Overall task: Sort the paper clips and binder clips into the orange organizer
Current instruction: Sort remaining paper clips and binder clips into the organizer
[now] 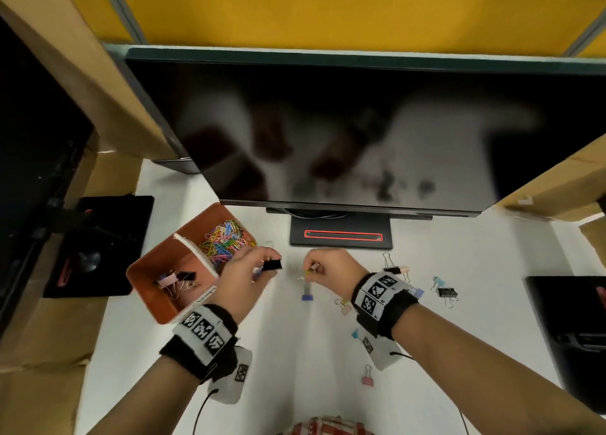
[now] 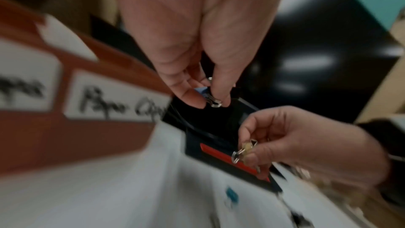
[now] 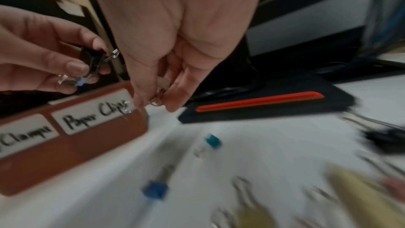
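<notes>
The orange organizer (image 1: 144, 270) stands at the left of the white desk; its far compartment holds several coloured paper clips (image 1: 224, 239), its near one a few binder clips (image 1: 177, 280). My left hand (image 1: 259, 270) hovers beside the organizer's right wall and pinches a black binder clip (image 1: 272, 265), with a small blue binder clip (image 3: 80, 82) also in its fingers. My right hand (image 1: 323, 267) hangs over the desk centre, fingers curled around a small pale binder clip (image 2: 244, 149). A blue binder clip (image 1: 307, 295) lies below it.
Loose binder clips (image 1: 446, 292) are scattered on the desk at the right and near my right wrist. A monitor (image 1: 360, 133) on a black stand (image 1: 341, 234) rises just behind the hands. Cardboard boxes (image 1: 39, 320) flank the desk. White labels (image 3: 94, 115) mark the organizer's front.
</notes>
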